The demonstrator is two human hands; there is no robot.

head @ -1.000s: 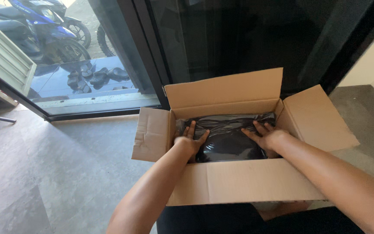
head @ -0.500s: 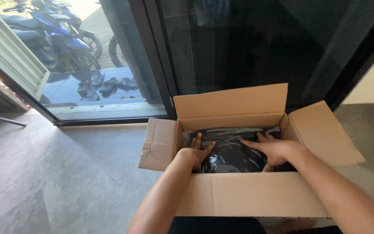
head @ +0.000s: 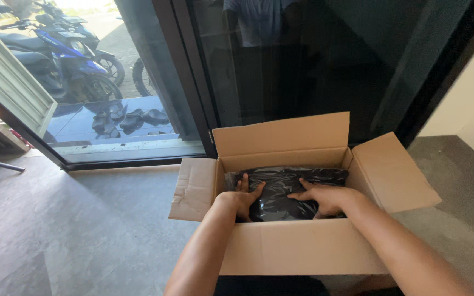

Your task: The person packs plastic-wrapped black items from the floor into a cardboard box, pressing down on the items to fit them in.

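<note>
A black plastic-wrapped bundle (head: 286, 189) lies inside the open cardboard box (head: 303, 246) on the floor (head: 83, 230). The left hand (head: 243, 200) and right hand (head: 325, 198) rest spread flat on top of it, gripping nothing.

Single head-worn view, looking down and forward over both forearms, close in. It is facing a glass door (head: 314, 60) beyond the fingertips, with an open cardboard box (head: 303, 246) sitting right under the fingers. No second view is sharing the scene; parked motorbikes (head: 56, 55) are showing far left, past the fingers.
</note>
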